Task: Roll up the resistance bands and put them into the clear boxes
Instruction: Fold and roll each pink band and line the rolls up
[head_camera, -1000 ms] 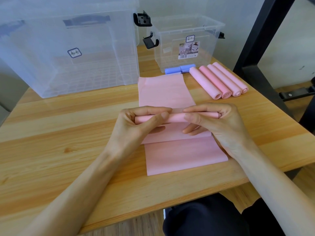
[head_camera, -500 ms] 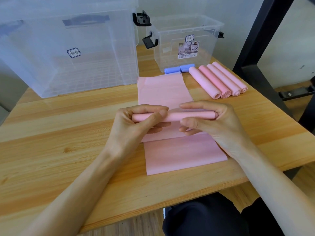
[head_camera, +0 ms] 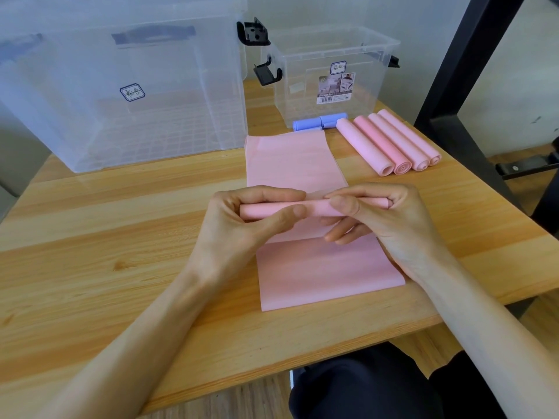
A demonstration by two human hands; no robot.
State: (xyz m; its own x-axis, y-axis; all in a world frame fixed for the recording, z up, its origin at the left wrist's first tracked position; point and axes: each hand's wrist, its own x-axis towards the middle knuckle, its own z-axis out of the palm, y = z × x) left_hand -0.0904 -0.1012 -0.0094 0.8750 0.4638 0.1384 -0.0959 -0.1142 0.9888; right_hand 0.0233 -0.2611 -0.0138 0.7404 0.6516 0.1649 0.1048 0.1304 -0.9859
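Head view: left hand (head_camera: 239,228) and right hand (head_camera: 381,219) both pinch the rolled part of a pink resistance band (head_camera: 314,207) above the wooden table (head_camera: 90,237); its unrolled length lies flat, four pink rolls (head_camera: 390,143) beside the small clear box (head_camera: 332,77)

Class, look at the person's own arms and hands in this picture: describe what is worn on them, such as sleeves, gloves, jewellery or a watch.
Both forearms are bare as far as the frame shows, with no sleeves in view. The left hand and the right hand wear no gloves. No ring, watch or bracelet shows on the fingers or wrists. The nails are short and unpainted.
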